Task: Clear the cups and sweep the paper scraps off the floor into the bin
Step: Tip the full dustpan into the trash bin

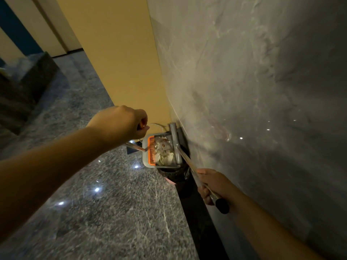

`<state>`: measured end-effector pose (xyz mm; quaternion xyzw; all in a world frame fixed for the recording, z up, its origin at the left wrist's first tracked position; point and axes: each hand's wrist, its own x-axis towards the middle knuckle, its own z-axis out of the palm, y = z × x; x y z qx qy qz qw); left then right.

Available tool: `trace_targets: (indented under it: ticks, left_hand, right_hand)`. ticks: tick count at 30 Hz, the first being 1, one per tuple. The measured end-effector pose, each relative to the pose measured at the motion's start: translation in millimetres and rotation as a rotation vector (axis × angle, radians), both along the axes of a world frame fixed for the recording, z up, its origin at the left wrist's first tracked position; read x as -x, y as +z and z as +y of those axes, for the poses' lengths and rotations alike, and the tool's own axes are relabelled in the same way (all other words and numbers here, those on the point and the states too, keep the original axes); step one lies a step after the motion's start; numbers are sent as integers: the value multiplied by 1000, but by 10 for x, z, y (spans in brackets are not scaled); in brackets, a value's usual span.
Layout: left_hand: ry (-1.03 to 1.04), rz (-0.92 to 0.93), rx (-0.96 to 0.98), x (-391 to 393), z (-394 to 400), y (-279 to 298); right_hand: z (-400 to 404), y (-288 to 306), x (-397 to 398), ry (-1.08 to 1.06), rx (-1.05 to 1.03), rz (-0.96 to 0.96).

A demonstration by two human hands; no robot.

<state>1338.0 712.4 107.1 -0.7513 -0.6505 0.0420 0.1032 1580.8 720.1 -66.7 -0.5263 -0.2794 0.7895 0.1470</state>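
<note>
Left forearm fills the near foreground; the left hand (122,121) is closed around the upper end of a metal handle (134,146) that runs down to the dustpan. Right hand (213,186) is wrapped around the broom shaft (189,163), just above its black end cap.

Progress: sweeping appears largely complete. The floor (93,203), a polished grey stone surface, shows no scraps in the visible area; the bright spots on it read as ceiling-light reflections. The collected load has not yet gone into the bin. Remaining, in my judgement: tip the pan and knock the contents free. No cups are identifiable in view, so that part of the task cannot be assessed.

Bin (174,175): dark, lined with a black bag, standing against the marble wall (253,91) directly beneath the pan. Only part of its rim shows.

Dustpan (146,158): pale grey body with an orange comb strip along one edge, held over the bin mouth, lightly tilted.

Broom head (175,143): grey, lying against the pan's far side, next to the wall.

Paper scraps (165,156): white, crumpled, heaped inside the pan between comb and broom head; the picture is dim, so some pieces may be other litter
</note>
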Motion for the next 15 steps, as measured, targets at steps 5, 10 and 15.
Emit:
trace_targets:
  ticks: [5,10,15]
  left_hand:
    - [13,40,32,113,3,-8]
    - [-8,65,34,141,73,-47]
    - [2,82,46,158,166,-66]
  right_hand:
    - [5,48,-19,-26,40,33]
    - [-37,-29,-41,29,-26,-20]
    - [-29,-69,-83,34,-50,-47]
